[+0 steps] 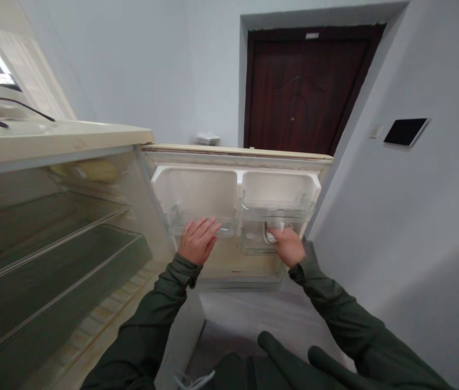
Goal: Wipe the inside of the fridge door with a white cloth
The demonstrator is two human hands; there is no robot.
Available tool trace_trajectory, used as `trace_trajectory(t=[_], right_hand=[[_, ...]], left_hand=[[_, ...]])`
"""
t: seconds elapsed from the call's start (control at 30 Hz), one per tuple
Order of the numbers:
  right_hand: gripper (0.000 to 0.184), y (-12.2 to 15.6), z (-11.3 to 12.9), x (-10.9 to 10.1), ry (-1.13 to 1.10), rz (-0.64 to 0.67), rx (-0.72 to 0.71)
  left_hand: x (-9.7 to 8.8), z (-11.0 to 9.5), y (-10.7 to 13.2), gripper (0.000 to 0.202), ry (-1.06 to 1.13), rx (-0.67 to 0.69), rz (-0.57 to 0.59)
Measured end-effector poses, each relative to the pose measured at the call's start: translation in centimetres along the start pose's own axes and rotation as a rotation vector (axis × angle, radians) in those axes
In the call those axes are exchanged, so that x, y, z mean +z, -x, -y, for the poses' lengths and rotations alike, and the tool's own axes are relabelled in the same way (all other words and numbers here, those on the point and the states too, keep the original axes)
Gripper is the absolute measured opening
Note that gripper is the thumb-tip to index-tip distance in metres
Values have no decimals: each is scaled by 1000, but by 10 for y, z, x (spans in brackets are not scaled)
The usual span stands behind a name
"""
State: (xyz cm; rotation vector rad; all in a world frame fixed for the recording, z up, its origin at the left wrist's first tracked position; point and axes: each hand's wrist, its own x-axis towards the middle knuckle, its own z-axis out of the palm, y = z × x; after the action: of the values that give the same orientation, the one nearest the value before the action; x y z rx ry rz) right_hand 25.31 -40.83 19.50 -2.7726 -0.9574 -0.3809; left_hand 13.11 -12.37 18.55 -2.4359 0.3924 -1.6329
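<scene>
Centre frame, the fridge door (pixel 237 157) hangs open. Left hand (pixel 197 240) lies flat, fingers (pixel 207 227) together, on the clear door bin (pixel 202 225). Right hand (pixel 289 245) is just right of centre, fingers curled around the lower clear bin (pixel 256 241). Empty glass shelves (pixel 50 244) at left.
</scene>
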Motion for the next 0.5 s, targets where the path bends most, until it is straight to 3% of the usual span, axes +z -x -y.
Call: trace_trajectory(t=[0.13,0.2,0.27,0.4,0.5], right_hand=[[48,28,-26,31,-71,-496,-200],[40,32,-22,48,-93,-740,-354],[31,31,-5,65,-103,-899,-512],[21,27,38,105,-138,-951,-715],[23,35,44,140,-197,-890,-624]], left_hand=[[6,-38,54,28,-60,-87,-99],[19,-58,93,31,38,-80,6],[37,-73,132,35,148,-76,101],[71,-78,192,28,276,-189,178],[85,-73,216,23,295,-212,169]])
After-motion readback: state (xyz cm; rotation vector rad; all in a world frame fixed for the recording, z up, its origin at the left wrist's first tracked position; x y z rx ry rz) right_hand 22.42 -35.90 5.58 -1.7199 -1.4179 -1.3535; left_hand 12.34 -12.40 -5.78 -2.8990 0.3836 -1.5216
